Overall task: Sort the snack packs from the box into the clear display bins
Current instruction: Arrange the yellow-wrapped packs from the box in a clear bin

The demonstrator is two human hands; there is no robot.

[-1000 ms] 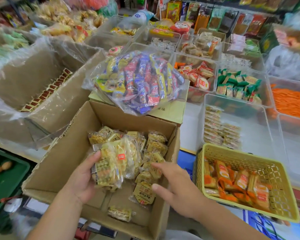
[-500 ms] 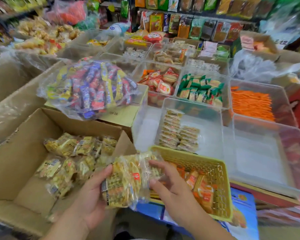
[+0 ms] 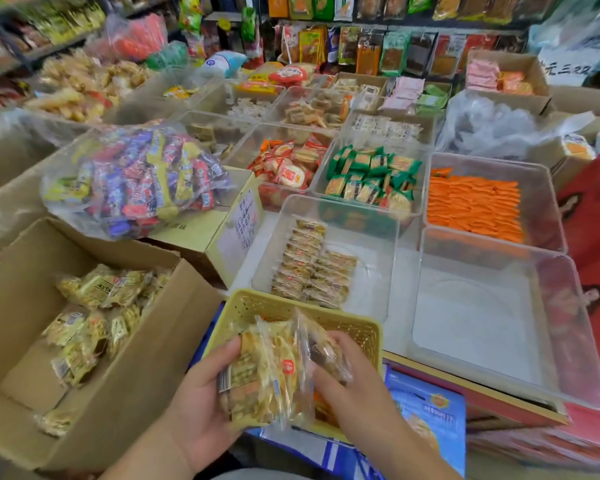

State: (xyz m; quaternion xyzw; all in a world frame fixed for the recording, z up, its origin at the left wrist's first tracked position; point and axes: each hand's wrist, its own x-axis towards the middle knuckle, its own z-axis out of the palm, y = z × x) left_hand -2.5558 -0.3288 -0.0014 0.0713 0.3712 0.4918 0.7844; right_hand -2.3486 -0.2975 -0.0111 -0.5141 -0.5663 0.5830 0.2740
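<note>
The snack packs have been carried farther from the cardboard box, to above the yellow basket; they are grasped by the left grip and right grip.

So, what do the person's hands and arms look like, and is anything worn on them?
The left hand and right hand are bare: no gloves, rings or watch show. The left forearm and right forearm are bare too; no sleeve is in view.

White display counter, rows of clear bins on it side by side, yellow carton at their left
</note>
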